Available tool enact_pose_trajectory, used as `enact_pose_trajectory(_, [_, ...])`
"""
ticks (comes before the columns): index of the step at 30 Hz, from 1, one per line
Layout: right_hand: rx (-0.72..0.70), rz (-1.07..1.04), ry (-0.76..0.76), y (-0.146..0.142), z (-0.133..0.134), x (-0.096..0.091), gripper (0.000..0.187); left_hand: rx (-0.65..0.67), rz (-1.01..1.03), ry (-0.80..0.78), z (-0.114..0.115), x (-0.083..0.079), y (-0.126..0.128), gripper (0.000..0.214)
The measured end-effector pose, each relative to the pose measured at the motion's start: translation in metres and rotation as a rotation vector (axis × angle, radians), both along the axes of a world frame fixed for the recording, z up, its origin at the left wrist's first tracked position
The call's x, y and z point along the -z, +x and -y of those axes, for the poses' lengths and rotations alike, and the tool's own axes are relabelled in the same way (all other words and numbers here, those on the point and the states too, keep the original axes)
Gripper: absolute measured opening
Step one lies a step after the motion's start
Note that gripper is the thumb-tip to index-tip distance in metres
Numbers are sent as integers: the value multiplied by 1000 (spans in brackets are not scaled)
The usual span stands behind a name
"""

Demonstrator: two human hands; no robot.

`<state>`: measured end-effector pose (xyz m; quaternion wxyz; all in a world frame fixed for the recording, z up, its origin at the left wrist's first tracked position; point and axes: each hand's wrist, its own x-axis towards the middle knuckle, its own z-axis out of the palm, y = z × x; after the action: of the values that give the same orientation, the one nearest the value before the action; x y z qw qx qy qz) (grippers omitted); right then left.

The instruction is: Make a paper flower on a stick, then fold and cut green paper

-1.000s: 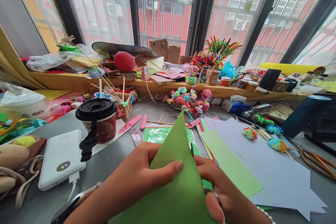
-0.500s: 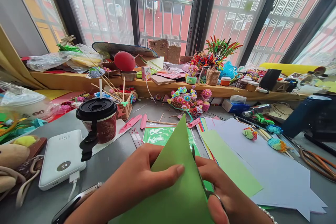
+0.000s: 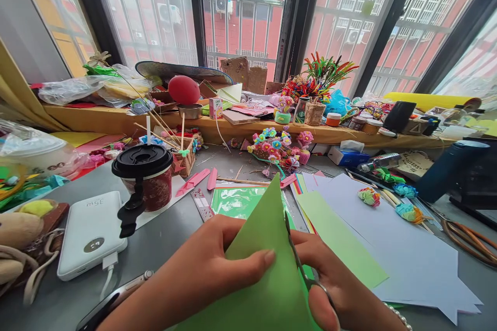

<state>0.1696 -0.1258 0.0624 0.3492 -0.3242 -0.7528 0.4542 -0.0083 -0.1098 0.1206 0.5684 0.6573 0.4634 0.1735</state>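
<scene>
My left hand [image 3: 229, 264] grips a folded sheet of green paper [image 3: 272, 289] that tapers to a point at the top, thumb pressed on its near face. In my right hand [image 3: 326, 274] is a pair of scissors [image 3: 298, 261], with thumb and fingers in the handles. Their blades lie along the paper's right edge; how far they are apart, I cannot make out. Behind the paper lies a shiny green packet [image 3: 233, 200], partly hidden. Right of my hands, a strip of light green paper [image 3: 341, 238] rests on white sheets [image 3: 411, 248].
At left stand a lidded dark red cup [image 3: 151, 181] and a white power bank [image 3: 93, 232] with a cable. Pink paper strips [image 3: 193, 182] lie beyond. A bunch of craft flowers [image 3: 275, 147] sits at the back, and a dark blue bottle [image 3: 452, 170] stands at right.
The green paper and both hands have shifted slightly to the right, and the paper's tip is a little lower. More of the scissors shows beside the paper's edge.
</scene>
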Motion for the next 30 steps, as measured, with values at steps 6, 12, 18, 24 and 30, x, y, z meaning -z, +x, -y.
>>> enact_pose_trajectory(6, [6,-39,21,1,0,-4,60,-24,41,-42,0,-1,-1,22])
enact_pose_trajectory(12, [-24,16,25,0,0,-6,57,33,4,-54,-1,-2,-3,19])
enact_pose_trajectory(18, [-28,1,31,0,0,-6,56,55,-7,-55,-2,3,-3,21])
enact_pose_trajectory(24, [-30,-21,33,2,1,-6,53,61,0,-63,-2,5,-2,22])
enact_pose_trajectory(30, [16,3,49,2,1,0,53,97,-8,-73,-4,4,-4,23])
